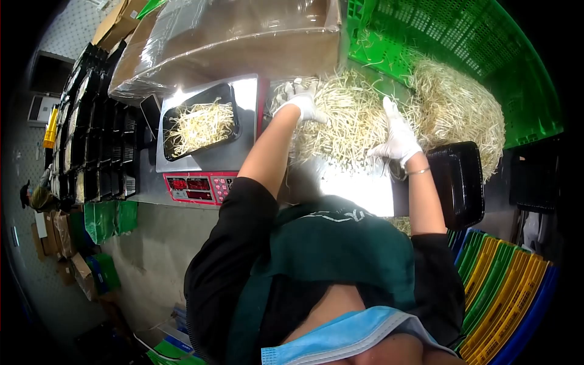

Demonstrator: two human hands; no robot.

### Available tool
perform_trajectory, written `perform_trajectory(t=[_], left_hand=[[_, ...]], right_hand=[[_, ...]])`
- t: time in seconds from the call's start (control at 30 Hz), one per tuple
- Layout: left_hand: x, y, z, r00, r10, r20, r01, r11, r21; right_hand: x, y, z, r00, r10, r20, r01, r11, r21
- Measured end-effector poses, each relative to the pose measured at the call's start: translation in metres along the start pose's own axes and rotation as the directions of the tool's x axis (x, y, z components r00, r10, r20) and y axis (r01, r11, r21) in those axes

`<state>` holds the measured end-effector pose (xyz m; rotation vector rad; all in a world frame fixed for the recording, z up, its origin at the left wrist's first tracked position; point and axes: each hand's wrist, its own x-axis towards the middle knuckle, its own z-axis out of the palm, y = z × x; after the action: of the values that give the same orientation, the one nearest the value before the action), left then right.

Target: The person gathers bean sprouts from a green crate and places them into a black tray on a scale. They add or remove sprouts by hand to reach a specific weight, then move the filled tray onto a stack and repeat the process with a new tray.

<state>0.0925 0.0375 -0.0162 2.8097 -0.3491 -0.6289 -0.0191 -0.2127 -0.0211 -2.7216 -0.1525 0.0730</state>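
Note:
A loose heap of bean sprouts [347, 121] lies on the metal table between my two white-gloved hands. My left hand [301, 102] rests at the heap's left side, fingers spread. On the right side, my right hand [397, 134] touches the sprouts with thumb and fingers apart. A black tray [235, 125] filled with sprouts sits on the scale [246, 155], left of my left hand. Beyond my right hand a larger pile of sprouts [462, 109] spills from a green crate [523, 115]. An empty black tray [456, 182] is beside my right wrist.
Stacked black trays [91, 134] stand at the far left, with a dark phone-like object [150, 112] near the scale. A plastic-wrapped box [243, 55] is behind the scale. Green, yellow and blue crates [505, 286] are stacked at the lower right.

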Motion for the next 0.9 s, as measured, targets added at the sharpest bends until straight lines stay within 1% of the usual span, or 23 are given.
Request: perform_trajectory(t=[0.03,0.07,0.1,0.13,0.17,0.23,0.27,0.3,0.33,0.37,0.4,0.43,0.5,0.57,0.6,0.63,0.67,0.7,0.73,0.77,0.83,0.87,0.9], left_hand=[[0.002,-0.004,0.007,1.0,0.002,0.01,-0.001,0.999,-0.038],[-0.006,0.001,0.008,0.993,0.083,-0.078,-0.079,0.996,0.052],[-0.008,0.003,0.018,0.994,0.076,-0.074,-0.072,0.996,0.053],[-0.009,0.006,0.025,0.993,0.073,-0.089,-0.084,0.988,-0.131],[-0.011,0.007,0.028,0.991,0.068,-0.111,-0.1,0.945,-0.311],[-0.036,0.006,0.022,0.977,0.04,-0.208,-0.095,0.96,-0.264],[-0.033,-0.009,0.037,0.931,0.043,-0.362,-0.201,0.889,-0.412],[-0.035,-0.017,0.046,0.864,0.016,-0.504,-0.322,0.787,-0.526],[-0.035,-0.027,0.052,0.863,-0.015,-0.505,-0.326,0.747,-0.579],[-0.038,-0.032,0.053,0.887,-0.031,-0.461,-0.283,0.752,-0.595],[-0.042,-0.036,0.053,0.904,-0.038,-0.426,-0.248,0.766,-0.594],[-0.044,-0.039,0.055,0.913,-0.039,-0.406,-0.217,0.795,-0.566],[-0.047,-0.046,0.068,0.915,-0.037,-0.402,-0.16,0.881,-0.446],[-0.037,-0.052,0.098,0.88,-0.038,-0.474,-0.055,0.982,-0.181],[-0.074,-0.024,0.05,0.886,0.139,-0.443,-0.157,0.988,-0.005],[-0.078,-0.019,0.043,0.883,0.13,-0.45,-0.15,0.989,-0.008],[-0.079,-0.012,0.04,0.921,0.015,-0.39,-0.113,0.967,-0.23],[-0.079,-0.008,0.038,0.949,-0.08,-0.306,-0.065,0.898,-0.436],[-0.083,-0.007,0.044,0.898,-0.04,-0.437,-0.177,0.879,-0.443],[-0.093,-0.008,0.042,0.894,-0.039,-0.447,-0.183,0.878,-0.442],[-0.118,-0.011,0.034,0.867,0.123,-0.482,-0.27,0.93,-0.248],[-0.128,-0.014,0.032,0.878,0.252,-0.406,-0.392,0.866,-0.31],[-0.129,-0.015,0.045,0.882,0.251,-0.398,-0.39,0.864,-0.319]], right_hand=[[0.002,-0.002,0.0,0.996,0.079,0.034,-0.079,0.997,0.0],[0.014,0.011,0.008,0.986,0.086,0.14,-0.153,0.795,0.587],[0.025,0.002,0.002,0.973,0.03,0.23,-0.229,0.277,0.933],[0.02,0.004,-0.018,0.956,0.19,0.222,-0.29,0.709,0.642],[0.03,0.004,-0.028,0.932,0.282,0.227,-0.353,0.849,0.394],[0.031,0.0,-0.025,0.984,0.103,0.142,-0.175,0.51,0.842],[0.035,-0.008,-0.024,0.984,0.102,0.147,-0.179,0.507,0.843],[0.042,-0.023,-0.024,0.976,0.084,0.199,-0.208,0.618,0.758],[0.049,-0.031,-0.023,0.966,0.073,0.25,-0.225,0.718,0.658],[0.058,-0.026,0.011,0.982,-0.159,0.099,0.079,0.828,0.555],[0.05,-0.031,0.039,0.981,-0.192,0.015,0.184,0.957,0.225],[0.026,-0.086,0.013,0.99,-0.004,0.144,0.033,0.98,-0.196],[0.01,-0.106,0.019,0.996,-0.046,0.07,0.066,0.946,-0.318],[0.024,-0.096,0.014,0.997,0.026,0.07,-0.012,0.982,-0.188],[0.039,-0.085,0.009,0.993,0.1,0.068,-0.096,0.994,-0.053],[0.06,-0.06,0.009,0.961,0.135,0.24,-0.144,0.989,0.02],[0.064,-0.042,0.011,0.999,-0.011,0.042,0.015,0.995,-0.097],[0.078,-0.024,0.004,0.985,0.051,0.163,-0.058,0.998,0.038],[0.086,-0.019,-0.013,0.893,0.287,0.348,-0.32,0.946,0.042],[0.07,-0.036,-0.052,0.874,0.298,0.383,-0.383,0.909,0.168],[0.063,0.003,-0.042,1.0,0.003,0.009,-0.008,0.765,0.644],[0.056,-0.005,-0.046,1.0,0.007,0.008,-0.011,0.768,0.641],[0.044,-0.027,-0.055,0.995,0.025,0.095,-0.088,0.658,0.748]])
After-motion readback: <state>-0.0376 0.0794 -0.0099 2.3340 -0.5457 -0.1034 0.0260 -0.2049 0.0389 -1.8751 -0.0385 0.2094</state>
